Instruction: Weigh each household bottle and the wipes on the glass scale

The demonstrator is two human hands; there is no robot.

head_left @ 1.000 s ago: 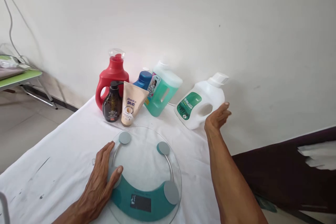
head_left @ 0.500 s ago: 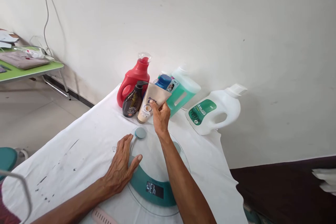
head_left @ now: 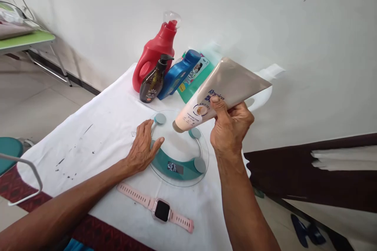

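Observation:
In my right hand (head_left: 231,125) is a large beige squeeze tube (head_left: 219,90) labelled Rejoice, tilted with its cap end down to the left. The tube hangs above the far part of a round glass scale (head_left: 176,135), whose display is lit. My left hand (head_left: 143,147) rests at the scale's left edge, fingers stretched out and thumb spread, holding nothing. Behind the scale stand a dark pump bottle (head_left: 151,86), a red jug (head_left: 153,49) and a blue bottle (head_left: 178,74). The tube partly hides a green bottle (head_left: 191,90) and a white jug (head_left: 263,96).
A pink-strapped watch (head_left: 161,210) lies on the white cloth (head_left: 88,164) near the front edge. The wall (head_left: 250,15) rises behind the bottles. At the left are a green-topped table (head_left: 29,41) and a teal stool (head_left: 10,151). Dark slippers (head_left: 308,231) lie on the floor at right.
My right hand has lifted the tube away from the bottles and brought it nearer and to the right, uncovering the blue bottle. My left hand stays beside the scale. The view has shifted.

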